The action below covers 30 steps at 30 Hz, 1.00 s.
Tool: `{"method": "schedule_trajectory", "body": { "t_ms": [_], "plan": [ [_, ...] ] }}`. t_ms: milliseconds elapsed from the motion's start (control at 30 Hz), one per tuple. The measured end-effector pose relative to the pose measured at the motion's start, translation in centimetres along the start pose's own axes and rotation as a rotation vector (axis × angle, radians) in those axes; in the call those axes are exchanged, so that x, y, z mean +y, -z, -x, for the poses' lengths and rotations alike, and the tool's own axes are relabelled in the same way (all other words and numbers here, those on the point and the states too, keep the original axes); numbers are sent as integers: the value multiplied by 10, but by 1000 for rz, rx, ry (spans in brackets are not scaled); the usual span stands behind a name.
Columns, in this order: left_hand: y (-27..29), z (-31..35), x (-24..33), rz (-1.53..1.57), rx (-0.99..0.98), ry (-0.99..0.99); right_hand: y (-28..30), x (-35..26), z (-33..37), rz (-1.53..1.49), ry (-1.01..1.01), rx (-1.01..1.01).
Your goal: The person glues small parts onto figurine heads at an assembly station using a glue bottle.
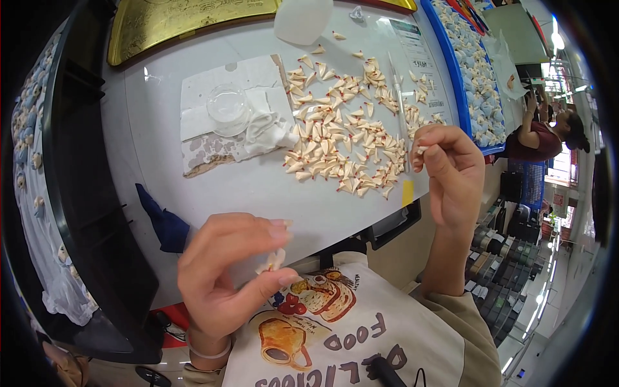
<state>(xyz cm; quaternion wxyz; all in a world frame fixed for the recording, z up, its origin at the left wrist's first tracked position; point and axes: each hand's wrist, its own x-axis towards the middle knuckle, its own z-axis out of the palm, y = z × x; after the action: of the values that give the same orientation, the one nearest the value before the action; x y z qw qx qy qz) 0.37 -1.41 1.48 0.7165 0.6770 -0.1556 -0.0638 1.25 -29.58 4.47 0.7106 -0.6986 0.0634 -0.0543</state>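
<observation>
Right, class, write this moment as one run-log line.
left hand: holding petal-like pale piece | right hand: pinching tiny white piece | red-tipped cream pieces: spread on white table

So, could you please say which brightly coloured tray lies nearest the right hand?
It is the long blue tray of small pale pieces, just beyond the right hand; the shiny gold embossed tray lies farther off, toward the upper left.

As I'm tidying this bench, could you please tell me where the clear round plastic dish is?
In the head view, the clear round plastic dish sits upper left of centre on the grey-stained white board, beside the crumpled white tissue.
</observation>
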Motion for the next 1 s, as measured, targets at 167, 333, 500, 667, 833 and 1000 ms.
{"method": "schedule_trajectory", "body": {
  "t_ms": [167,333,500,667,833,1000],
  "plan": [
    [3,0,3,-39,-79,-58,-20,-5,-12,-41,-10,-81],
    [5,3,6,229,-102,64,-57,-11,-37,79,141,-157],
    [11,-1,-8,198,-231,-185,-96,-10,-69,499,540,-396],
    [15,-6,3,227,-256,-55,-123,-11,-79,796,822,-415],
    [11,-10,1,196,-294,-20,-120,-8,-75,916,904,-336],
    [14,-9,1,230,-251,0,-130,-8,-79,928,899,-345]
  ]
}}
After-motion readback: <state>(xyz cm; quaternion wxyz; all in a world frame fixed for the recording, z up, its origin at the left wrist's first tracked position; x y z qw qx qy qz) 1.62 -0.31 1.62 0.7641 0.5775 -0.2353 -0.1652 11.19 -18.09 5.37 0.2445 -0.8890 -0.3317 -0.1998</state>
